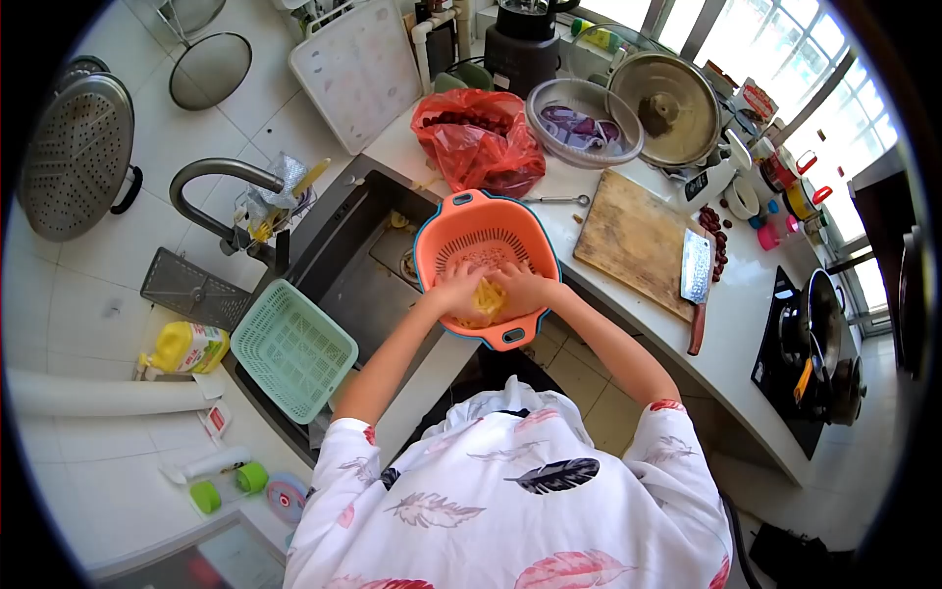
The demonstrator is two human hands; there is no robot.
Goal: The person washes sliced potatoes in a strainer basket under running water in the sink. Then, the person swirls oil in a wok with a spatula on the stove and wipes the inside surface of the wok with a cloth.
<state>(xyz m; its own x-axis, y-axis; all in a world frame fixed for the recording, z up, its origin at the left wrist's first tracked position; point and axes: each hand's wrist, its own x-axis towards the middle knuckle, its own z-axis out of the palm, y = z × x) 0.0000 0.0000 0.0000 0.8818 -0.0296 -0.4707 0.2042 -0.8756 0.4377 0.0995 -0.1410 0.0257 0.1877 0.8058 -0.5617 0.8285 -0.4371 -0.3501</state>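
Inside the orange colander [476, 228], yellow food pieces [488, 298] are being flanked by the left hand [456, 292] and the right hand [522, 291], whose fingers are being curled inward close together, though whether any piece is being pinched cannot be told. The pieces are lying between the two hands, partly hidden by them, toward the near side of the colander. Beyond the grip a red plastic bag [496, 169] is resting, while a green basket [294, 350] is standing to its left and a cutting board [628, 240] is lying to its right
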